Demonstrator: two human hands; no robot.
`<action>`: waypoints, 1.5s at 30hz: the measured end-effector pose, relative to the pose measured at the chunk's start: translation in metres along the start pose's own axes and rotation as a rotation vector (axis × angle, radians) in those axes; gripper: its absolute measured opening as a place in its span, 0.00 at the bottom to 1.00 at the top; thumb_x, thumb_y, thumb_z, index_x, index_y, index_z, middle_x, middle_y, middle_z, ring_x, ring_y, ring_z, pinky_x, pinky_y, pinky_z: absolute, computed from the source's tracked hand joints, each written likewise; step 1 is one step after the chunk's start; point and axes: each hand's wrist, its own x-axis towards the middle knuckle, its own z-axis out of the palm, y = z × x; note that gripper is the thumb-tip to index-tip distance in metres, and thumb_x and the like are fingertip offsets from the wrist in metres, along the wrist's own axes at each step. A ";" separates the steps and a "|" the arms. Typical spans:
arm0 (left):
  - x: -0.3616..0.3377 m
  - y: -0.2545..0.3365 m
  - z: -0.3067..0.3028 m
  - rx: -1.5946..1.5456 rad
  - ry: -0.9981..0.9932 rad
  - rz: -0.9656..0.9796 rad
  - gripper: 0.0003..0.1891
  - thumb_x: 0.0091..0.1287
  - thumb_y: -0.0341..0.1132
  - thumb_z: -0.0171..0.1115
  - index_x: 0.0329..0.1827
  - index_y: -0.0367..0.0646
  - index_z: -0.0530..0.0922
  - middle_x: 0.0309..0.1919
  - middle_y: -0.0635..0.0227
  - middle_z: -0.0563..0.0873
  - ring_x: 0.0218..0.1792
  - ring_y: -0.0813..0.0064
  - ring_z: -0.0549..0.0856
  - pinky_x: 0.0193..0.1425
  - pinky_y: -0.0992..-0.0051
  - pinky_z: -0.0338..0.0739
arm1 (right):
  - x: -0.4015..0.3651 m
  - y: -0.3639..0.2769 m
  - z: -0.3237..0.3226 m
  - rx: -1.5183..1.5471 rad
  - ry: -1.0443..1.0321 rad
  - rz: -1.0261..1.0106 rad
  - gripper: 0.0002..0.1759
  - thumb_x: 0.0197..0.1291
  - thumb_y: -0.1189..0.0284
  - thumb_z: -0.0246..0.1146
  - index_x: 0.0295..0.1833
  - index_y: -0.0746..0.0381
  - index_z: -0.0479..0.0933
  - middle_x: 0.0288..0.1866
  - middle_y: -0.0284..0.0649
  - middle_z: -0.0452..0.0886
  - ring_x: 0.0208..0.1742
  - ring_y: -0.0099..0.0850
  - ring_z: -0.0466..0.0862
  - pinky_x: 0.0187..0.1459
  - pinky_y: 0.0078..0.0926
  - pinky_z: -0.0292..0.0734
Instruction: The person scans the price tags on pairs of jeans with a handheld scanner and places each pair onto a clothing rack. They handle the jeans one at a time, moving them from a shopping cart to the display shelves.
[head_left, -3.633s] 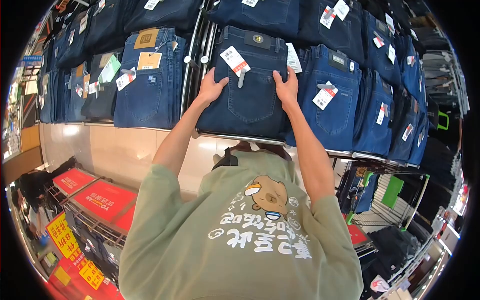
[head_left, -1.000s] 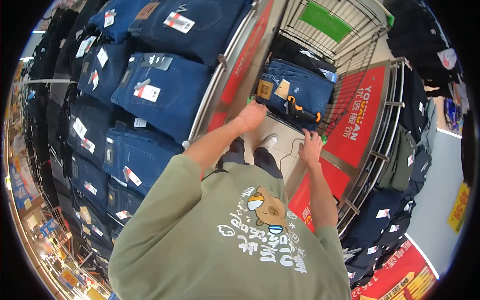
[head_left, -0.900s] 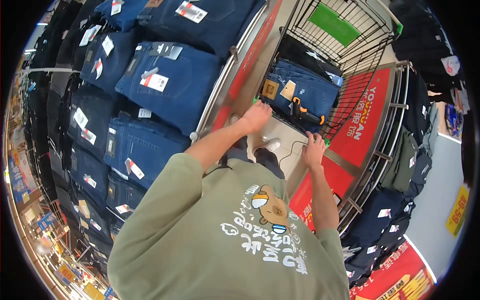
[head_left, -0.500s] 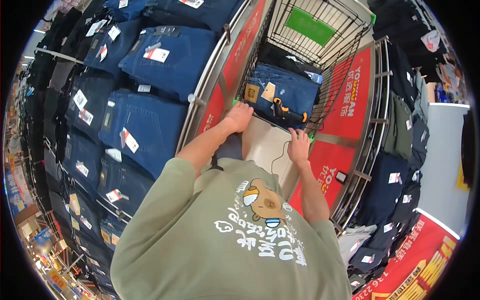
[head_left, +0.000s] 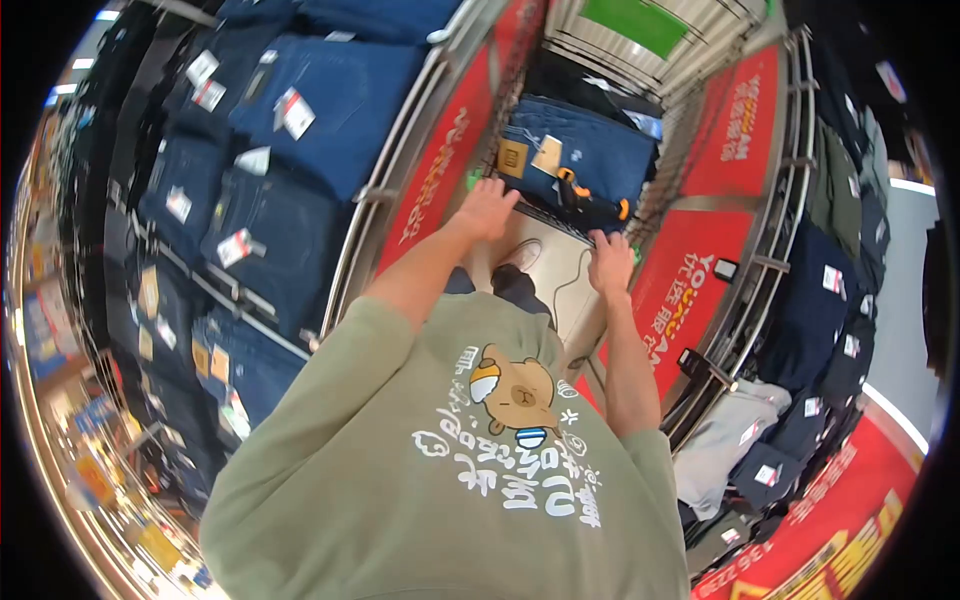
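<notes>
My left hand (head_left: pixel 487 208) is closed over the left end of the push handle of a wire shopping cart (head_left: pixel 635 27). Near the handle's right end, my right hand (head_left: pixel 611 262) also curls its fingers over the bar. Folded blue jeans (head_left: pixel 612 155) with tan tags lie in the cart just beyond my hands. A black tool with orange parts (head_left: pixel 572 188) rests on top of them. Dark folded clothing (head_left: pixel 565 85) lies further in. Below the handle, a thin dark cord (head_left: pixel 567 287) dangles between my arms.
Shelves of tagged folded jeans (head_left: pixel 330 100) line the aisle on my left. On my right, a metal-railed rack with red panels (head_left: pixel 735 110) holds dark clothes (head_left: pixel 790 320) and a grey garment (head_left: pixel 730 440). My shoe (head_left: pixel 524 254) shows on the pale floor.
The shelves and racks have shifted back past me as the cart and I moved forward along the aisle. My shoe has come into view below the handle. Both hands stay on the bar.
</notes>
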 end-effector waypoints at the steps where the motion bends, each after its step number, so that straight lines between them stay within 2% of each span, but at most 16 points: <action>1: -0.015 0.000 0.009 -0.034 -0.030 0.002 0.31 0.56 0.38 0.62 0.65 0.46 0.67 0.60 0.51 0.71 0.67 0.52 0.66 0.72 0.58 0.56 | -0.016 -0.003 0.006 0.001 0.025 -0.003 0.17 0.54 0.74 0.62 0.51 0.50 0.76 0.42 0.39 0.75 0.49 0.40 0.75 0.47 0.40 0.68; 3: -0.047 0.004 0.026 -0.066 0.004 0.002 0.33 0.57 0.39 0.63 0.67 0.46 0.66 0.59 0.51 0.71 0.66 0.52 0.66 0.72 0.57 0.56 | -0.046 -0.016 0.018 0.000 0.052 -0.027 0.18 0.53 0.75 0.63 0.51 0.50 0.76 0.42 0.39 0.75 0.49 0.41 0.75 0.46 0.41 0.68; 5: -0.077 0.009 0.042 -0.092 0.047 0.041 0.34 0.57 0.40 0.63 0.69 0.45 0.65 0.58 0.51 0.71 0.65 0.52 0.66 0.72 0.57 0.56 | -0.075 -0.029 0.026 -0.034 0.018 0.042 0.17 0.53 0.74 0.63 0.50 0.51 0.76 0.43 0.39 0.76 0.50 0.41 0.75 0.49 0.40 0.67; 11: -0.155 0.007 0.102 -0.225 0.257 0.120 0.33 0.54 0.37 0.64 0.66 0.46 0.69 0.59 0.53 0.71 0.66 0.53 0.65 0.74 0.59 0.53 | -0.151 -0.071 0.054 -0.084 -0.034 0.048 0.18 0.53 0.75 0.64 0.51 0.51 0.76 0.44 0.39 0.77 0.51 0.42 0.75 0.48 0.43 0.68; 14: -0.201 0.014 0.117 -0.212 0.232 0.078 0.30 0.54 0.35 0.63 0.64 0.49 0.72 0.60 0.53 0.71 0.67 0.55 0.64 0.75 0.58 0.50 | -0.175 -0.083 0.057 -0.079 -0.077 -0.006 0.18 0.54 0.75 0.63 0.51 0.52 0.74 0.46 0.40 0.77 0.50 0.45 0.76 0.48 0.46 0.69; 15: -0.217 0.014 0.119 -0.161 0.238 0.079 0.28 0.54 0.33 0.63 0.62 0.50 0.73 0.59 0.54 0.71 0.65 0.55 0.65 0.73 0.60 0.53 | -0.187 -0.088 0.063 -0.064 -0.109 0.001 0.18 0.55 0.75 0.62 0.52 0.52 0.74 0.46 0.41 0.77 0.51 0.45 0.76 0.48 0.47 0.69; 19: -0.270 0.016 0.145 -0.138 0.221 0.094 0.30 0.55 0.28 0.59 0.65 0.48 0.71 0.62 0.50 0.69 0.67 0.52 0.64 0.74 0.59 0.52 | -0.244 -0.109 0.089 -0.040 -0.218 0.020 0.17 0.58 0.71 0.62 0.54 0.50 0.73 0.49 0.42 0.77 0.52 0.46 0.76 0.50 0.48 0.70; 24: -0.316 0.026 0.194 -0.045 0.344 0.094 0.28 0.53 0.32 0.64 0.61 0.51 0.74 0.59 0.53 0.71 0.63 0.55 0.67 0.70 0.61 0.57 | -0.296 -0.126 0.104 -0.039 -0.255 0.016 0.18 0.58 0.67 0.63 0.55 0.48 0.72 0.49 0.43 0.78 0.52 0.46 0.78 0.50 0.49 0.71; 28: -0.364 0.030 0.230 -0.068 0.391 0.120 0.28 0.54 0.32 0.63 0.62 0.50 0.73 0.59 0.51 0.71 0.64 0.52 0.67 0.71 0.58 0.56 | -0.349 -0.150 0.121 -0.019 -0.186 -0.027 0.17 0.55 0.72 0.61 0.52 0.50 0.74 0.45 0.42 0.80 0.48 0.45 0.81 0.48 0.47 0.74; 30: -0.395 0.036 0.234 -0.207 0.364 0.097 0.31 0.53 0.31 0.63 0.64 0.48 0.71 0.63 0.51 0.69 0.66 0.51 0.65 0.73 0.58 0.53 | -0.370 -0.157 0.137 -0.034 -0.117 -0.032 0.16 0.53 0.74 0.58 0.50 0.52 0.76 0.43 0.42 0.81 0.47 0.44 0.81 0.48 0.46 0.74; 32: -0.418 0.051 0.224 -0.176 0.177 0.032 0.32 0.53 0.33 0.63 0.65 0.49 0.70 0.64 0.50 0.68 0.66 0.51 0.65 0.73 0.57 0.54 | -0.392 -0.176 0.133 -0.105 -0.158 0.015 0.15 0.53 0.75 0.57 0.47 0.54 0.77 0.43 0.41 0.81 0.50 0.43 0.81 0.51 0.45 0.73; 33: -0.426 0.059 0.237 -0.176 0.145 0.070 0.32 0.53 0.33 0.63 0.65 0.49 0.70 0.64 0.50 0.68 0.66 0.51 0.65 0.73 0.57 0.54 | -0.401 -0.182 0.136 -0.085 -0.214 0.059 0.15 0.53 0.75 0.57 0.48 0.54 0.78 0.44 0.40 0.81 0.51 0.42 0.80 0.53 0.43 0.72; 34: -0.436 0.059 0.244 -0.124 0.149 0.055 0.30 0.54 0.33 0.63 0.65 0.49 0.70 0.62 0.50 0.69 0.66 0.51 0.65 0.73 0.57 0.54 | -0.413 -0.183 0.141 -0.072 -0.169 0.045 0.13 0.54 0.73 0.57 0.46 0.50 0.79 0.40 0.41 0.82 0.47 0.42 0.82 0.50 0.43 0.74; 40: -0.488 0.065 0.273 -0.040 0.102 0.024 0.31 0.55 0.34 0.63 0.65 0.50 0.69 0.63 0.49 0.68 0.66 0.52 0.64 0.73 0.57 0.53 | -0.471 -0.207 0.155 -0.088 -0.184 0.050 0.15 0.53 0.75 0.58 0.47 0.53 0.80 0.41 0.41 0.82 0.48 0.41 0.82 0.49 0.42 0.76; 42: -0.504 0.067 0.277 -0.052 0.076 -0.003 0.31 0.55 0.34 0.63 0.65 0.50 0.69 0.63 0.49 0.68 0.66 0.52 0.64 0.73 0.58 0.53 | -0.484 -0.215 0.155 -0.083 -0.260 0.049 0.14 0.49 0.75 0.62 0.45 0.55 0.80 0.44 0.41 0.81 0.51 0.40 0.81 0.52 0.43 0.76; 45: -0.522 0.068 0.287 -0.134 0.081 0.010 0.30 0.54 0.34 0.65 0.64 0.50 0.71 0.64 0.50 0.67 0.66 0.53 0.64 0.73 0.57 0.53 | -0.499 -0.225 0.159 -0.090 -0.323 0.044 0.15 0.48 0.75 0.63 0.45 0.57 0.79 0.44 0.42 0.82 0.50 0.41 0.81 0.52 0.43 0.77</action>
